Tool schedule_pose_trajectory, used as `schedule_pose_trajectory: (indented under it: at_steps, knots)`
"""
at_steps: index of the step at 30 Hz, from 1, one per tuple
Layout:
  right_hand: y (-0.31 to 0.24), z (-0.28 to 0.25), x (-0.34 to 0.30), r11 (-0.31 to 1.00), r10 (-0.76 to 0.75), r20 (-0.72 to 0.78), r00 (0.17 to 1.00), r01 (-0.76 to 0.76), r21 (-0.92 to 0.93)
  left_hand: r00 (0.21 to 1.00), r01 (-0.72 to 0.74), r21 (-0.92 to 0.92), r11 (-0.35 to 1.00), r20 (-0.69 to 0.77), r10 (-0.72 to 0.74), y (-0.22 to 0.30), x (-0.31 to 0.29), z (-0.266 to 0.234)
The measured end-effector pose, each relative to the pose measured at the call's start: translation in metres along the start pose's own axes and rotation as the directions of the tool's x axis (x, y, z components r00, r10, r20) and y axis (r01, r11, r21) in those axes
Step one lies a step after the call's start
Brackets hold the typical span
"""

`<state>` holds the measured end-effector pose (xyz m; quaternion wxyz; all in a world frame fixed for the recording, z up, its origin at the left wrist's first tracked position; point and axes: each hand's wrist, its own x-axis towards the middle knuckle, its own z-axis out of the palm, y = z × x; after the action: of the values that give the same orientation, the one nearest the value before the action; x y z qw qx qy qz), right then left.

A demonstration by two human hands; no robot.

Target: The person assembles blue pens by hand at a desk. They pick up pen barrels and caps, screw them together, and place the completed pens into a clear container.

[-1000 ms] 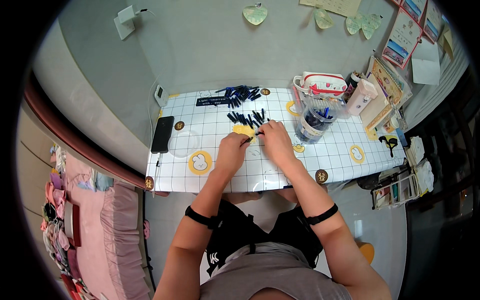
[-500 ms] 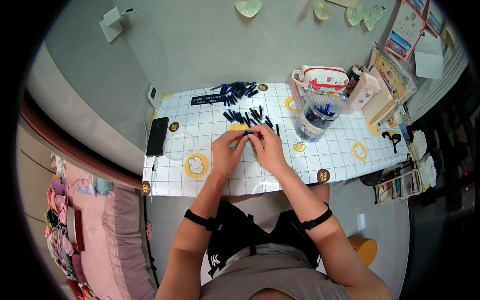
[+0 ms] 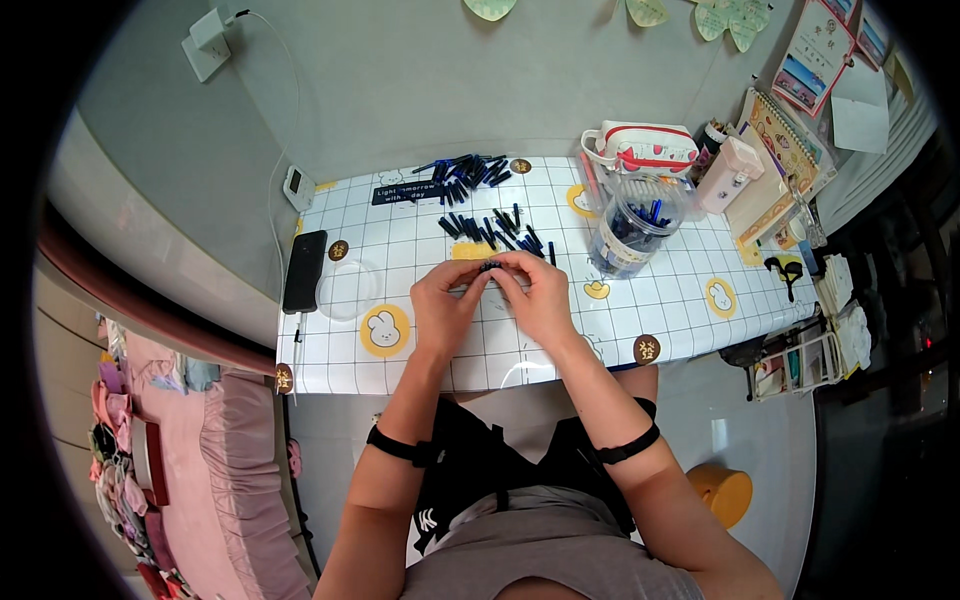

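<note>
L hand [image 3: 445,300] & R hand [image 3: 540,295], each grip pinched shut on 1 dark pen [image 3: 490,267] above the gridded surface [image 3: 620,320].

Small dark item [image 3: 488,266] between fingertips, mostly hidden, unidentifiable.

Two hands, left [image 3: 443,305] and right [image 3: 540,300]; one black phone [image 3: 304,270]; one clear jar [image 3: 633,225]; one pencil case [image 3: 640,150]; two heaps of dark pen cartridges [image 3: 465,172], uncountable.
</note>
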<state>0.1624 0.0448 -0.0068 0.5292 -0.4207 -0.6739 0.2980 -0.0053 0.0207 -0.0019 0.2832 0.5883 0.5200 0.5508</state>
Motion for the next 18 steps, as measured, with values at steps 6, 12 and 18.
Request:
schedule_pose_trajectory:
  at_steps: [6,12,18]
  knots:
    - [0.0006,0.0002,-0.0008,0.999,0.04,0.018,0.999,-0.04,0.004,1.0,0.0,-0.008,1.0,0.003,0.0,0.0008,-0.0009,-0.0005]
    - [-0.0015,-0.0005,-0.0007,1.0,0.01,0.03,0.999,-0.01,-0.018,1.0,-0.022,0.013,1.0,0.009,0.021,0.0014,-0.001,-0.0014]
    - [-0.0048,-0.0011,-0.0005,0.998,-0.038,0.046,0.998,0.04,-0.038,0.999,-0.049,0.015,0.999,0.013,0.049,0.0009,-0.0011,-0.001]
